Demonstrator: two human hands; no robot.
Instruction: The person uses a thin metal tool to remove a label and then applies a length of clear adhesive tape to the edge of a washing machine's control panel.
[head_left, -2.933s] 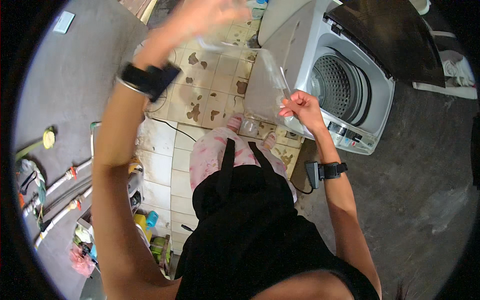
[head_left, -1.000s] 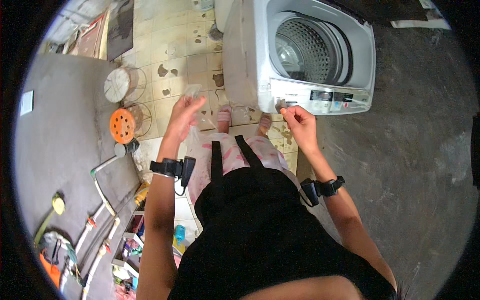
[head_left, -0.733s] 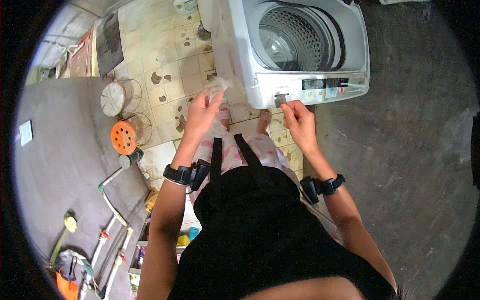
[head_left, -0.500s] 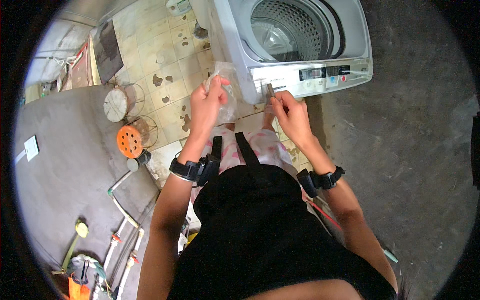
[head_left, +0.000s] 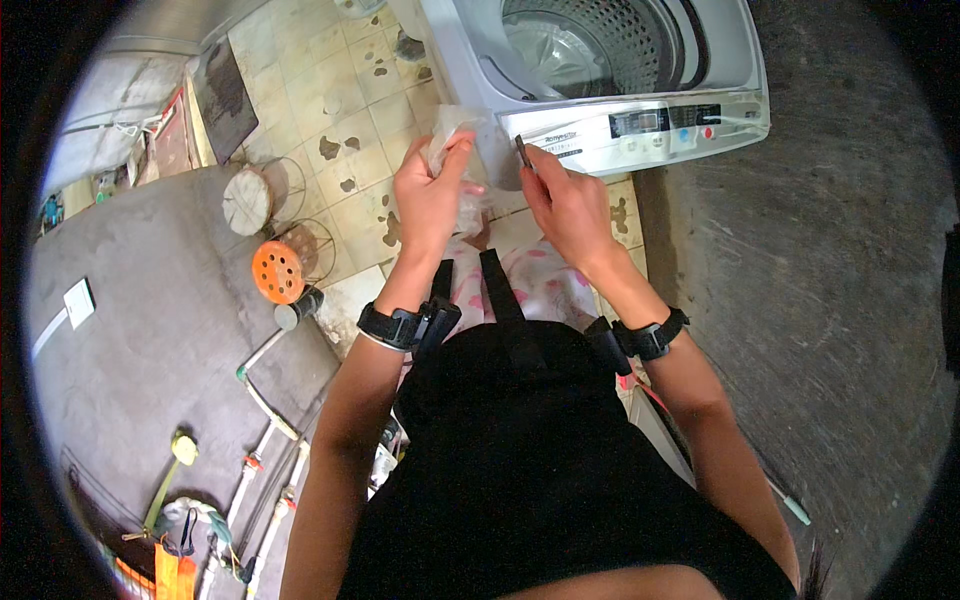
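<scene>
Plastic (head_left: 458, 118), clear and crumpled, bunched up in left hand (head_left: 430, 188), fingers closed around it and more of it hanging just below them. Thin dark strip (head_left: 522, 151) pinched between thumb and fingers of right hand (head_left: 572, 210), tip poking out beyond the fingertips. Hands near each other but apart, at much the same level in front of the body; cannot tell whether strip and plastic join. Just beyond right hand, white washing machine (head_left: 465, 60), with control panel (head_left: 638, 122) on the near side and open metal drum (head_left: 600, 55) behind it. Beyond left hand, tiled floor (head_left: 300, 100) with dark blotches. Left of left hand, well apart, pale round-topped stool (head_left: 246, 202) and orange stool (head_left: 277, 272) with holes in its top. Below both hands, pink-patterned trousers (head_left: 548, 278) and black top (head_left: 510, 460); black wristbands (head_left: 392, 326) on both wrists.
</scene>
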